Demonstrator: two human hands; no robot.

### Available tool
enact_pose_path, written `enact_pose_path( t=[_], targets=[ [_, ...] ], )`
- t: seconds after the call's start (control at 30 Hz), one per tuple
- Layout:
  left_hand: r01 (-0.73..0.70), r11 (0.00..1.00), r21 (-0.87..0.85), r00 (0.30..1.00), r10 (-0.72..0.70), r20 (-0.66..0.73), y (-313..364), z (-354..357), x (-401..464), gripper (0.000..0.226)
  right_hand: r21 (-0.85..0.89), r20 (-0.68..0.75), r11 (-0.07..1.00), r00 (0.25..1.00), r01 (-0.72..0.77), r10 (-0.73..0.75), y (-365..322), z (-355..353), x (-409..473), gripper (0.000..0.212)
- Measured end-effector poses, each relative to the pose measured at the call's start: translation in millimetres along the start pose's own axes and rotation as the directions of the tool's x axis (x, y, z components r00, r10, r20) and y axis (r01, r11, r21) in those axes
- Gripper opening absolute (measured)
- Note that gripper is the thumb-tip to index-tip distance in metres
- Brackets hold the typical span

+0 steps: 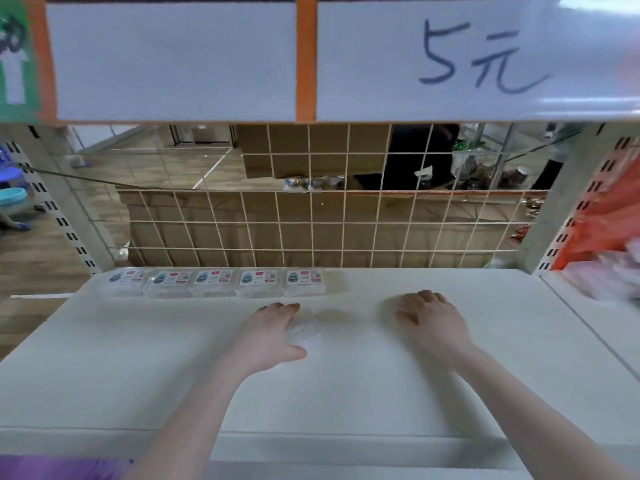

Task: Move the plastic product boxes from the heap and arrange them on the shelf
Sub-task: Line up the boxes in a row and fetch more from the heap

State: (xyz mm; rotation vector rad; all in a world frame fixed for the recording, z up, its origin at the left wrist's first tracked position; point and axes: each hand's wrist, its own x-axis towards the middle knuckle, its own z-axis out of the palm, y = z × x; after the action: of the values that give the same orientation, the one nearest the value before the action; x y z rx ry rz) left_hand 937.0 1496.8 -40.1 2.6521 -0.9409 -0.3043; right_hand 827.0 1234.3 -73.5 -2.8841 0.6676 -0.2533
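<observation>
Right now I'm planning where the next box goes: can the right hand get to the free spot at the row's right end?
Probably yes: bare shelf lies between the right hand and the row.

The clear plastic box [306, 329] under the left hand [268, 336], in front of the row of 5 boxes [217, 282], is motion-blurred and partly covered, so its label cannot be read. The right hand [431, 322], right of that row, hides whatever its curled fingers may hold. Farther right, a pink-white heap [609, 275] and orange bag [602, 220] are smeared and cut by the picture's edge; the row's label print is too small to read.
</observation>
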Motion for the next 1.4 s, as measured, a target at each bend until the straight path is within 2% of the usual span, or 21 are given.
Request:
enact_pose_path(
  t=[0.2, 0.57, 0.7, 0.8, 0.87, 0.97, 1.03, 1.1, 1.23, 1.33, 1.4],
  targets=[
    [-0.047, 0.999, 0.004, 0.998, 0.047, 0.033, 34.4, 18.2, 10.4, 0.083, 0.068, -0.045, 0.993, 0.995, 0.092, -0.089, 25.1, 4.2, -15.0, 0.038],
    [-0.078, 0.997, 0.005, 0.995, 0.077, 0.068, 58.9, 26.2, 7.3, 0.083, 0.146, -0.103, 0.985, 0.992, 0.088, -0.073, 34.9, 11.0, -17.9, 0.035],
    [-0.050, 0.994, -0.095, 0.985, 0.065, 0.162, 68.1, 13.7, 4.7, 0.069, 0.153, -0.110, 0.984, 0.991, 0.096, -0.079, 36.4, 12.7, -18.7, 0.034],
    [-0.028, 0.985, -0.168, 0.975, 0.065, 0.214, 72.9, 4.5, 6.2, 0.042, 0.153, -0.106, 0.984, 0.991, 0.096, -0.080, 37.1, 13.4, -19.1, 0.033],
    [0.011, 0.974, -0.228, 0.966, 0.048, 0.255, 73.5, -1.2, 8.9, 0.036, 0.149, -0.100, 0.984, 0.991, 0.100, -0.086, 37.1, 13.1, -19.8, 0.033],
    [0.034, 0.974, -0.223, 0.947, 0.039, 0.318, 71.5, -5.9, 16.2, 0.024, 0.147, -0.093, 0.984, 0.991, 0.104, -0.091, 36.7, 12.3, -20.4, 0.033],
    [0.071, 0.960, -0.270, 0.950, 0.017, 0.311, 70.2, -8.2, 21.2, 0.029, 0.158, -0.097, 0.983, 0.992, 0.098, -0.083, 36.8, 12.0, -20.8, 0.033],
    [0.076, 0.938, -0.338, 0.954, 0.030, 0.297, 69.9, -9.5, 27.1, 0.025, 0.160, -0.098, 0.983, 0.992, 0.092, -0.076, 37.2, 11.5, -20.5, 0.033],
    [0.029, 0.944, -0.328, 0.979, 0.040, 0.201, 72.5, -8.5, 34.7, 0.016, 0.165, -0.096, 0.983, 0.993, 0.081, -0.066, 36.9, 10.3, -19.9, 0.034],
    [0.023, 0.950, -0.312, 0.997, 0.003, 0.083, 72.0, -5.5, 37.9, 0.031, 0.162, -0.101, 0.984, 0.993, 0.080, -0.064, 36.3, 10.2, -19.5, 0.033],
    [0.022, 0.963, -0.268, 0.997, 0.000, 0.079, 72.1, -2.5, 38.4, 0.039, 0.156, -0.100, 0.985, 0.993, 0.079, -0.064, 36.6, 10.1, -18.9, 0.033]
  ],
)
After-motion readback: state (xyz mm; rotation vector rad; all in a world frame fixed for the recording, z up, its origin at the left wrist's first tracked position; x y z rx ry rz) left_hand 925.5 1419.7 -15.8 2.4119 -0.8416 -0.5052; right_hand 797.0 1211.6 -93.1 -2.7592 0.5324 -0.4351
